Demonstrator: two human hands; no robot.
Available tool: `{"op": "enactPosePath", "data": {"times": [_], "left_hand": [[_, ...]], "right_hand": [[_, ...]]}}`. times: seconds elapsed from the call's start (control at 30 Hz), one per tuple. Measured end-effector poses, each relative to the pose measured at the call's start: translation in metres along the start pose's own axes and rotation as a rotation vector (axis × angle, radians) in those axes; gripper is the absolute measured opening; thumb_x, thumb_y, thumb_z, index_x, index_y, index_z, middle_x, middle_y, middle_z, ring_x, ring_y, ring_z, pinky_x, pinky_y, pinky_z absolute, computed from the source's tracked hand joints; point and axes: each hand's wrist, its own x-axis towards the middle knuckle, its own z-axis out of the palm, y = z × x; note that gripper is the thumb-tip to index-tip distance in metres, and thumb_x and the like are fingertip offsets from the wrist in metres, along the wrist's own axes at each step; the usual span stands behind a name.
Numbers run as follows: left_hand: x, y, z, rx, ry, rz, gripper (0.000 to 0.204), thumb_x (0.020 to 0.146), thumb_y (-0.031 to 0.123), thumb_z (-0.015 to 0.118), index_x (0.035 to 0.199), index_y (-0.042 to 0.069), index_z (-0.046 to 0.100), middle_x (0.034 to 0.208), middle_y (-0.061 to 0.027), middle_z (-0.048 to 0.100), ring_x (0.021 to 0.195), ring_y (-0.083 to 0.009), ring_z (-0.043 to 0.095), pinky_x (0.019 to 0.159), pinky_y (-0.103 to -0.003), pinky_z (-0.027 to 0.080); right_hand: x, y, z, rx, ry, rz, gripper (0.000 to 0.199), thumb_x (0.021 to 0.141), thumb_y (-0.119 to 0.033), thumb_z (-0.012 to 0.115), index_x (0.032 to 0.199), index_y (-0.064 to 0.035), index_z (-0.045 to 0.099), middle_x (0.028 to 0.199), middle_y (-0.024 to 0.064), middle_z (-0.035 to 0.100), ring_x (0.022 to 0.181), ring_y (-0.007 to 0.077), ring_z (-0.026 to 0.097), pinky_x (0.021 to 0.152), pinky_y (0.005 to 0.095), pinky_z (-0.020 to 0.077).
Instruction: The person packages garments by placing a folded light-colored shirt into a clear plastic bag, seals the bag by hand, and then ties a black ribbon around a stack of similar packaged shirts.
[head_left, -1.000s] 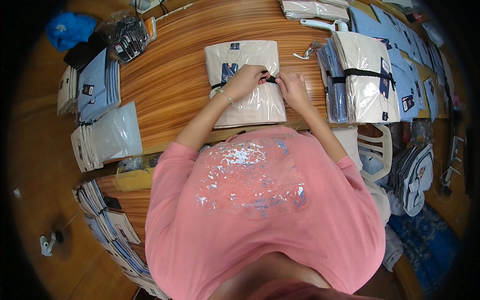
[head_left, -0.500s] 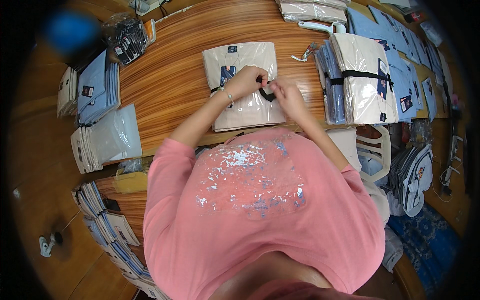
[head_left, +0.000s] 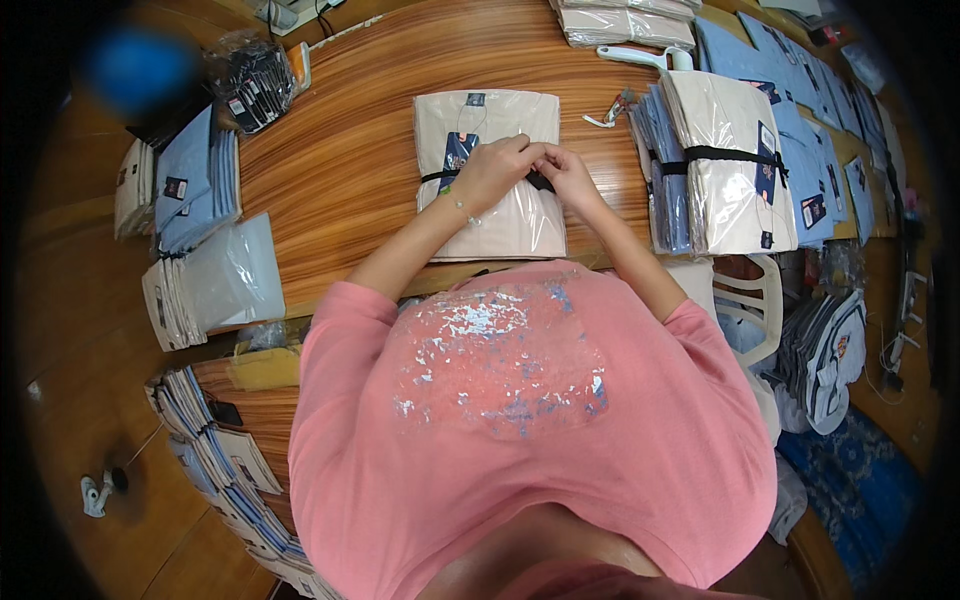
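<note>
a stack of cream folded garments in clear plastic bags (head_left: 490,215) lies flat on the round wooden table (head_left: 340,150), near its front edge and just ahead of the person's chest. a narrow black strap (head_left: 438,176) runs across the stack from left to right, and a dark hang tag (head_left: 458,153) lies on top near the strap's left part. both hands meet over the strap at the middle of the stack. the left hand (head_left: 492,172) has its fingers curled and pressed together on the strap, pinching it. the right hand (head_left: 568,172) sits touching the left one, its fingertips likewise closed on the black strap where a short dark end shows between the two hands.

just right of the stack stands a taller bundle of bagged cream and blue garments bound by a black strap (head_left: 722,160). behind it lie rows of light blue bagged garments (head_left: 810,130), and a white tool with a handle (head_left: 645,56) lies near the table's far edge. on the left side of the table are a pile of light blue folded garments (head_left: 195,180) and a pile of empty clear plastic bags (head_left: 215,280). a white plastic chair (head_left: 745,300) stands at the person's right.
</note>
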Motion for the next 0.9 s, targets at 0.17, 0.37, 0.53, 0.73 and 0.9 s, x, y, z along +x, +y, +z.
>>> {"op": "enactPosePath", "data": {"times": [0.17,0.37,0.53,0.73,0.9], "left_hand": [[-0.005,-0.009,-0.001,-0.006,0.002,0.032,0.014,0.076,0.008,0.059,0.089,0.01,0.056,0.074,-0.007,0.054,0.065,-0.0265,0.061,0.052,-0.035,0.051],[-0.012,-0.007,-0.006,-0.054,-0.014,-0.075,0.008,0.079,0.011,0.06,0.081,0.008,0.053,0.073,-0.0075,0.055,0.073,-0.0256,0.058,0.065,-0.037,0.044],[-0.024,0.003,-0.013,0.052,-0.139,-0.237,0.012,0.078,0.016,0.06,0.086,0.01,0.056,0.081,-0.0047,0.058,0.09,-0.0202,0.054,0.082,-0.037,0.034],[-0.04,0.012,0.003,-0.05,0.006,-0.367,0.068,0.074,0.044,0.065,0.128,0.01,0.042,0.138,-0.0109,0.034,0.132,-0.0281,0.025,0.103,-0.056,0.018],[-0.05,0.007,0.013,0.047,-0.072,-0.321,0.085,0.071,0.054,0.063,0.134,0.005,0.034,0.144,-0.0119,0.027,0.137,-0.0274,0.015,0.105,-0.061,0.008]], "right_hand": [[-0.001,-0.023,-0.009,-0.056,-0.078,0.176,0.016,0.086,-0.004,0.055,0.098,0.0032,0.062,0.082,0.001,0.064,0.072,0.0101,0.057,0.067,0.0238,0.0464],[-0.008,-0.034,0.005,-0.487,0.128,-0.187,0.017,0.075,-0.006,0.063,0.09,0.0,0.064,0.074,0.0063,0.061,0.065,0.0163,0.057,0.062,0.0275,0.0457],[-0.005,-0.037,-0.007,-0.882,0.133,-0.329,0.016,0.071,-0.013,0.063,0.083,-0.0041,0.063,0.075,0.0063,0.06,0.076,0.0278,0.057,0.066,0.0381,0.0463],[0.001,-0.063,-0.005,-1.055,-0.122,-0.515,0.02,0.073,-0.017,0.064,0.092,-0.0099,0.062,0.096,0.0029,0.055,0.096,0.025,0.049,0.08,0.0394,0.0385],[0.005,-0.057,0.004,-1.387,-0.257,-0.552,0.026,0.073,-0.016,0.065,0.099,-0.013,0.062,0.102,0.0028,0.053,0.1,0.0217,0.047,0.081,0.0429,0.0355]]}}
